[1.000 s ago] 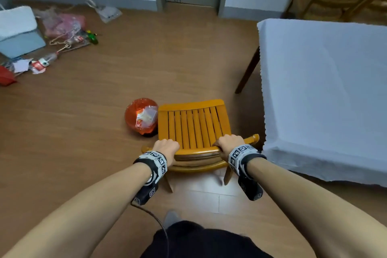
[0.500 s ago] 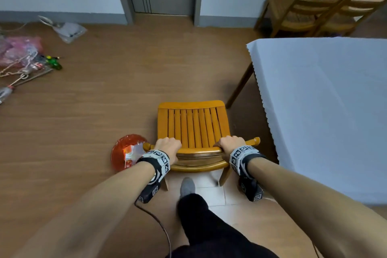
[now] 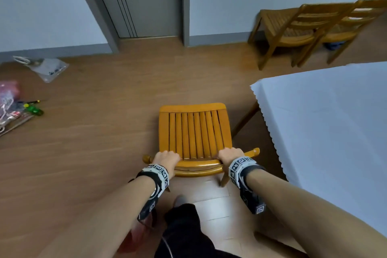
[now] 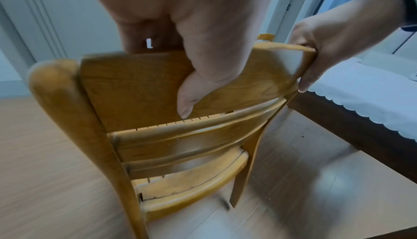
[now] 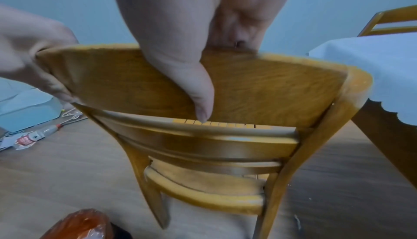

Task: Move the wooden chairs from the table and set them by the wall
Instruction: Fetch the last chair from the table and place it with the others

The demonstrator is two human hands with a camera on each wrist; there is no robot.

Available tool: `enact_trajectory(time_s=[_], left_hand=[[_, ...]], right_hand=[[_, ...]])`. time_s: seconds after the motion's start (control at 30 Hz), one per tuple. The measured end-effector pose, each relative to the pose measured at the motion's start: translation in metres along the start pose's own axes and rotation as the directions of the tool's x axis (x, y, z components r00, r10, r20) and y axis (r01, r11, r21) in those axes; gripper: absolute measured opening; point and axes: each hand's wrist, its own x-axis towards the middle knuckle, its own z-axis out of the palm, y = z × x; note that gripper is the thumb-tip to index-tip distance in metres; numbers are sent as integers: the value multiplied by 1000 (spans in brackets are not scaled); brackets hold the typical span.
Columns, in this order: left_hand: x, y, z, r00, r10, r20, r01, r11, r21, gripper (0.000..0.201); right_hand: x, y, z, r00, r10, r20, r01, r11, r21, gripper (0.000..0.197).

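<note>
An orange-brown wooden chair [image 3: 194,132] with a slatted seat stands before me, left of the white-clothed table [image 3: 326,132]. My left hand [image 3: 166,160] grips the left end of its top back rail [image 4: 140,85], thumb down the rail's near face. My right hand [image 3: 229,156] grips the right end of the same rail [image 5: 259,89], thumb likewise on the near face. Two more wooden chairs [image 3: 303,27] stand by the far wall at the upper right.
A grey door [image 3: 150,0] is in the far wall ahead. Bags and small litter [image 3: 18,104] lie on the floor at left, and an orange bag [image 5: 79,225] sits near my feet. My dark trouser leg [image 3: 184,228] is below the chair. The table edge runs close on the right.
I have walked forward with the chair toward the far wall. The door and the two chairs by the wall are nearer, and the orange bag has dropped behind. Both hands keep their grip.
</note>
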Motion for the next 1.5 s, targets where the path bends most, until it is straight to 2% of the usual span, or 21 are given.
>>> enact_trajectory(time_s=[0.13, 0.33, 0.57, 0.83, 1.1, 1.17, 1.3, 1.4, 1.5], left_hand=[[66, -26, -34, 999, 12, 31, -13, 999, 34, 35], [172, -75, -131, 1000, 27, 6, -27, 998, 60, 41], [289, -100, -239, 998, 67, -10, -65, 990, 122, 37], [412, -98, -355, 995, 92, -25, -87, 984, 154, 31], [527, -94, -468, 990, 115, -76, -107, 989, 104, 11], [560, -94, -490, 985, 151, -85, -142, 984, 108, 10], [619, -86, -515, 973, 230, -20, -222, 955, 195, 17], [664, -79, -538, 961, 276, 17, -274, 940, 202, 21], [706, -74, -568, 948, 318, -7, -310, 928, 207, 21]], right_hand=[[52, 13, -40, 999, 25, 29, -25, 1000, 11, 26], [123, 51, -139, 997, 73, -3, -72, 991, 115, 15], [196, 117, -241, 996, 67, -65, -57, 989, 134, 34], [283, 208, -351, 986, 148, -77, -132, 976, 174, 33], [351, 298, -451, 956, 255, -146, -216, 947, 237, 6], [374, 322, -472, 950, 284, -127, -247, 937, 246, 7], [419, 363, -490, 951, 307, -43, -289, 928, 233, 27], [450, 397, -504, 946, 324, -25, -310, 920, 239, 28], [472, 433, -529, 945, 325, -36, -309, 923, 229, 21]])
